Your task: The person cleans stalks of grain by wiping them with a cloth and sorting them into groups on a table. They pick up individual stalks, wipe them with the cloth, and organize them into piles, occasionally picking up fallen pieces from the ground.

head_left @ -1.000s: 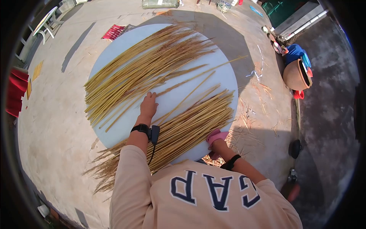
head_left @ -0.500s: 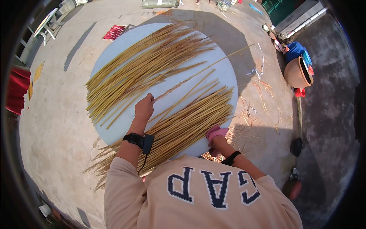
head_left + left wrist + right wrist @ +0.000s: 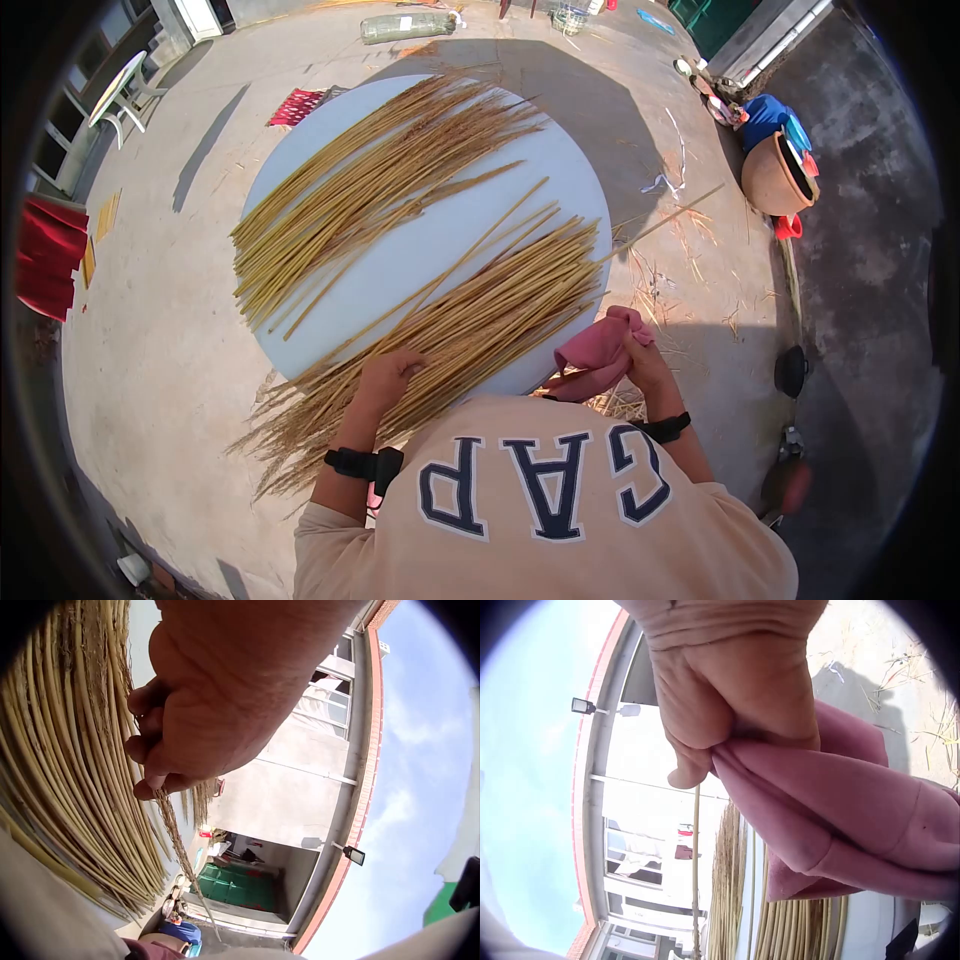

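Observation:
My left hand [image 3: 390, 378] is over the near bundle of straw-coloured stalks [image 3: 500, 310], its fingers pinching one thin stalk [image 3: 178, 844] by its fuzzy, seed-headed part. This stalk slants over the bundle, its bare end out past the table's right edge. At the table's near right edge, my right hand [image 3: 648, 362] grips a folded pink cloth [image 3: 855, 810], which hangs in creases from the fingers. Across the round pale table [image 3: 440, 240] lies a second spread of stalks [image 3: 350, 200], with brown feathery heads pointing to the far right.
Bits of straw [image 3: 650, 290] litter the concrete floor to the right. Beyond them stand a clay pot [image 3: 775, 175] and a blue container [image 3: 763, 122]. A red patterned cloth [image 3: 295, 107] lies past the table's far left, and a white plastic table [image 3: 120, 90] stands farther left.
My left hand has picked a loose stalk off the middle of the table and drawn it toward my body, over the near bundle. My right hand has moved right and raised the pink cloth.

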Demonstrator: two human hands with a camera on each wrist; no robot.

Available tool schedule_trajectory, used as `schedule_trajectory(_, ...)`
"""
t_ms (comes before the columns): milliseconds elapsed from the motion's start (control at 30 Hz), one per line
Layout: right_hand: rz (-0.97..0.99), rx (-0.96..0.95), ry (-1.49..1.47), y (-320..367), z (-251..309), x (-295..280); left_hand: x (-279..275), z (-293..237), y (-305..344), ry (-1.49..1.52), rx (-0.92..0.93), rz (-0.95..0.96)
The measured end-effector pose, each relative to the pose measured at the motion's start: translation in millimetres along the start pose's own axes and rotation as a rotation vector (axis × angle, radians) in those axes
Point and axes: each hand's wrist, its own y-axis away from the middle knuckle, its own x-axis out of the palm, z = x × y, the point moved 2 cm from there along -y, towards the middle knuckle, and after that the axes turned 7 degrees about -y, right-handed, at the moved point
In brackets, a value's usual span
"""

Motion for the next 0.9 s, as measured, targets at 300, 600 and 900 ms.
schedule_trajectory(300, -0.452, -0.452, -0.46, -10, 56, 10, 18, -56, -15, -0.02, 0.158, 0.392)
schedule_trajectory(600, -0.359, -0.643, -0.138, 39, 127, -117, -63, 63, 88, 0.122, -0.322, 0.018)
schedule_trajectory(900, -0.613, -0.642, 0.225, 63, 134, -102, -88, 150, 188, 0.072, -0.672, -0.195)
